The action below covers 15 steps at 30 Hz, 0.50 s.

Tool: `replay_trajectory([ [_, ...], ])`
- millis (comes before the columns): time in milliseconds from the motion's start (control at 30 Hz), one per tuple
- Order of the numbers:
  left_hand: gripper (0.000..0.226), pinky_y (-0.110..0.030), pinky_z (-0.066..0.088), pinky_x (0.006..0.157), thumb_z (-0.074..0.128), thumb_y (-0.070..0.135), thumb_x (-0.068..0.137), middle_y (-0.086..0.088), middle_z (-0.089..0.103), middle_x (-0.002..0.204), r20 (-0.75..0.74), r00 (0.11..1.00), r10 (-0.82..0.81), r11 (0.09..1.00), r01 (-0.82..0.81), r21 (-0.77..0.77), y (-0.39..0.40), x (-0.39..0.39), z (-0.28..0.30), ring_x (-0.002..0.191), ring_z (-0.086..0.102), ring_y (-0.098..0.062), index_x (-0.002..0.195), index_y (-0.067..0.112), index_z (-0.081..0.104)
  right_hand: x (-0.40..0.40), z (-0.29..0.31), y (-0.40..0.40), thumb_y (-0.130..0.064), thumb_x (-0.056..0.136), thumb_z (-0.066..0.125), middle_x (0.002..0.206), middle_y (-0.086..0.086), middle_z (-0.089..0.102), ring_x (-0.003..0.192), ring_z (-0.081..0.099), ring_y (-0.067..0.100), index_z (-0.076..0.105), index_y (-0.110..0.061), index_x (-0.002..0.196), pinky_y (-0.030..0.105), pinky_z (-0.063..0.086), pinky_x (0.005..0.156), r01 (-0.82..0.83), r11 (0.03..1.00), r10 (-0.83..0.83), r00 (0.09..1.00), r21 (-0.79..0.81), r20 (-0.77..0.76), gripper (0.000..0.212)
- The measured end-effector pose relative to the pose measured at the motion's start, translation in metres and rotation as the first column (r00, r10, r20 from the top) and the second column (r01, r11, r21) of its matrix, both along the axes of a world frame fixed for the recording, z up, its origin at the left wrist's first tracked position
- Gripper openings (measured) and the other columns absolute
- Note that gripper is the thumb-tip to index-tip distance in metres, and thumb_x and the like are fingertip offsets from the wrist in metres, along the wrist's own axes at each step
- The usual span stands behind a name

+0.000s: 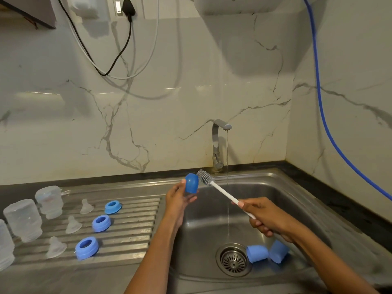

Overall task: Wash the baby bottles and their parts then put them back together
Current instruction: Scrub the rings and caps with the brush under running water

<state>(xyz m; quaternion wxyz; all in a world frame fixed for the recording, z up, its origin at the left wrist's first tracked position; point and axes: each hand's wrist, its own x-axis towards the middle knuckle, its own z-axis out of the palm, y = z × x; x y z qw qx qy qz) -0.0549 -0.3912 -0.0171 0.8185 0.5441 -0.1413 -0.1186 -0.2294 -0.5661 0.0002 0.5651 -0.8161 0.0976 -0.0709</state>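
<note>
My left hand holds a blue bottle cap by its rim above the sink's left edge. My right hand grips the white handle of a bottle brush, whose grey bristles touch the cap's dome. Two more blue caps lie on the sink floor beside the drain. On the ribbed drainboard lie three blue collar rings, three clear nipples and clear bottles standing upside down.
A thin stream of water runs from the steel tap into the sink basin. A blue hose hangs along the right wall. Cables hang from a wall socket at the upper left. A dark counter edge surrounds the sink.
</note>
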Motion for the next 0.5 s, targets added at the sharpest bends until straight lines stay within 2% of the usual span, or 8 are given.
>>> replay_trajectory([
  [100,0.033,-0.038,0.053,0.08,0.036,0.03,0.102,-0.018,0.061,0.115,-0.091,0.987,-0.129,0.991,0.126,-0.044,-0.006,-0.004,0.002,0.094,0.065,-0.025,0.125,0.009,0.047,0.003,-0.003,0.008,-0.04,0.1,0.044,0.053,-0.004,0.044,0.04,0.033,0.005,0.055,-0.046,0.112,0.017,0.03,0.039,0.023,0.999,-0.023,1.0,-0.031,-0.004,0.017],
  [200,0.04,-0.035,0.053,0.077,0.045,0.035,0.098,-0.019,0.059,0.119,-0.087,0.984,-0.155,0.988,0.155,-0.015,-0.011,-0.005,0.004,0.095,0.063,-0.025,0.124,0.005,0.051,0.007,-0.006,0.015,-0.04,0.1,0.044,0.053,-0.003,0.042,0.039,0.033,0.005,0.054,-0.045,0.115,0.018,0.03,0.038,0.022,0.999,-0.022,1.0,-0.043,-0.005,0.019],
  [333,0.033,-0.036,0.053,0.088,0.051,0.02,0.096,-0.019,0.062,0.123,-0.048,0.983,-0.179,0.984,0.178,-0.014,-0.008,-0.005,-0.001,0.108,0.063,-0.029,0.123,0.003,0.053,0.012,-0.009,0.023,-0.038,0.101,0.043,0.054,-0.002,0.042,0.04,0.032,0.006,0.056,-0.036,0.123,0.02,0.029,0.039,0.047,0.997,-0.049,0.999,-0.062,-0.017,0.025],
  [500,0.031,-0.045,0.047,0.099,0.05,0.022,0.095,-0.021,0.053,0.129,-0.109,0.956,-0.272,0.957,0.256,-0.139,-0.012,-0.008,0.002,0.12,0.054,-0.035,0.121,0.005,0.05,0.017,-0.004,0.025,-0.035,0.102,0.04,0.059,0.001,0.041,0.042,0.033,0.006,0.05,-0.031,0.135,0.019,0.03,0.04,0.048,0.992,-0.05,0.999,-0.116,-0.013,0.035],
])
